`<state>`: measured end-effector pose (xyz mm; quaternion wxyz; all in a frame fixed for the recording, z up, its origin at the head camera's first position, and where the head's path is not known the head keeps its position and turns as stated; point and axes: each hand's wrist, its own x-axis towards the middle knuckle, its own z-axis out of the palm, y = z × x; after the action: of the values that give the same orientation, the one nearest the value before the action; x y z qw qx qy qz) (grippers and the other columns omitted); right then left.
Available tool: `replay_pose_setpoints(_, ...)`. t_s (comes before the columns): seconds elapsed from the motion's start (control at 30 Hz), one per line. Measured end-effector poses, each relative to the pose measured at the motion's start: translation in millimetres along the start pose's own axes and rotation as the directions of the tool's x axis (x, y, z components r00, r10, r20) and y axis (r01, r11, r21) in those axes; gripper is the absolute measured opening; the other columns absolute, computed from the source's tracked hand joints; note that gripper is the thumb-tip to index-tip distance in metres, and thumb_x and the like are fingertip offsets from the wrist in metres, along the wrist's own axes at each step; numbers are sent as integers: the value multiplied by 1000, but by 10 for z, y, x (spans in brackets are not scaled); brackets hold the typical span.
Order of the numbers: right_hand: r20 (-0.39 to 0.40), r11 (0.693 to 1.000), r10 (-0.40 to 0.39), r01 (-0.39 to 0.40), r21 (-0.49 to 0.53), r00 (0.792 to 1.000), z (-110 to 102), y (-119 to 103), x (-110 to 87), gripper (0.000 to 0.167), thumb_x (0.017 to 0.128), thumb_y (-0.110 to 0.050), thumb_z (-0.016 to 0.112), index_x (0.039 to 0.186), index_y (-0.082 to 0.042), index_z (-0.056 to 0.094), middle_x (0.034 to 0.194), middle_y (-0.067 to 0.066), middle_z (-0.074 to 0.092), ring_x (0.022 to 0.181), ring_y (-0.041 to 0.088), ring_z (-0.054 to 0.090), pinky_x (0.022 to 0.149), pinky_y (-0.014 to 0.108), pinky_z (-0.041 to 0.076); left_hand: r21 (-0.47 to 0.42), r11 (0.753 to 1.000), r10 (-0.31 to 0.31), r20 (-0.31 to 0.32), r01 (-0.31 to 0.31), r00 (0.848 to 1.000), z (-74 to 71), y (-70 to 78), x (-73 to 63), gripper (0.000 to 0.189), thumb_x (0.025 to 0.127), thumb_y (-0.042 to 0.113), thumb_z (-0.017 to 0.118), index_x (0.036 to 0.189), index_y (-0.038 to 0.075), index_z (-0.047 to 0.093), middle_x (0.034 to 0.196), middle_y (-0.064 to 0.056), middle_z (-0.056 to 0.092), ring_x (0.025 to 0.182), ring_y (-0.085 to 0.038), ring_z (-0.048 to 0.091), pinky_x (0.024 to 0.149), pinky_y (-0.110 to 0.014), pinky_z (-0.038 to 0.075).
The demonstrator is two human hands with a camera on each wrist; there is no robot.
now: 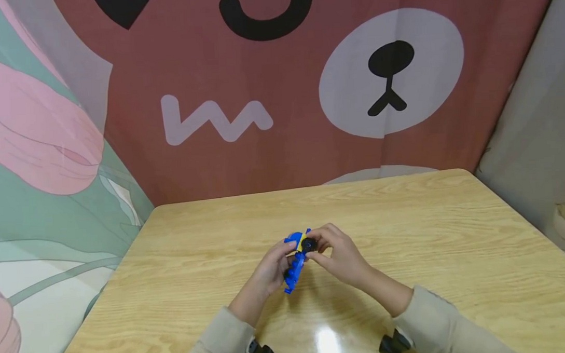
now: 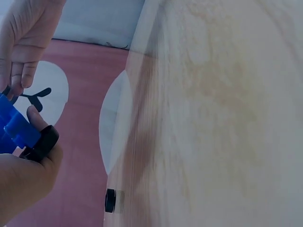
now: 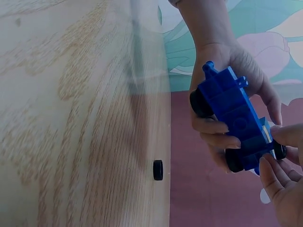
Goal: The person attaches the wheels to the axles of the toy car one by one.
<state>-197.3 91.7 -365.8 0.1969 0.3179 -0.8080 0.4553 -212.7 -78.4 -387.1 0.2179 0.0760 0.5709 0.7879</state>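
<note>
My left hand [image 1: 270, 273] grips a blue toy car [image 1: 293, 274] with a yellow patch, held tilted above the table. In the right wrist view its blue underside faces the camera, with black wheels [image 3: 202, 103] along the near side and small pegs at the upper end. Fingers of the left hand curl round the body there. My right hand [image 1: 341, 252] pinches a black wheel [image 3: 280, 150] at the car's lower end between thumb and fingers. From the left wrist, the blue body [image 2: 19, 127] and one wheel [image 2: 42, 144] show beside the left thumb.
A loose black wheel [image 3: 158, 170] stands on the wooden table [image 1: 209, 226], beyond the hands. Behind the table hangs a reddish-brown cloth [image 1: 282, 161] with a cartoon bear. Black wrist cameras [image 1: 261, 352] sit near the sleeves.
</note>
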Motion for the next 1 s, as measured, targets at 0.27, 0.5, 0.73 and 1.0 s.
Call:
replay_pose_setpoints(0.27,6,999,-40,39,16,999,13,12,6,33,67,2,70,97,2,56,85,4,50,66,9,51,58,22,47,33,999,2,37,-3,999,36,8,19,40,82,23,52,111,-2,42,84,-3,58,75,-15,54,70,-28,39)
replay_pose_setpoints(0.5,26,998,13,-15,57,1000,39,19,2,34,70,0,68,101,1,56,86,4,51,68,10,53,61,24,48,61,998,-8,-4,8,1000,35,3,40,41,83,24,51,114,-2,43,86,-2,58,75,-14,53,72,-29,39)
replay_pose_setpoints(0.73,72,975,125,-136,173,989,39,-6,-17,30,80,-10,61,107,1,54,90,5,52,74,13,54,67,25,48,31,1000,-2,16,2,1000,28,7,35,27,86,22,48,106,4,47,82,-2,58,73,-15,52,66,-27,39)
replay_pose_setpoints(1.0,157,834,292,-332,442,943,16,-3,9,28,89,-12,47,110,7,46,92,17,50,76,27,56,66,30,49,26,1000,4,25,-5,1000,49,29,52,22,87,23,48,101,6,48,83,-1,58,74,-15,52,71,-29,39)
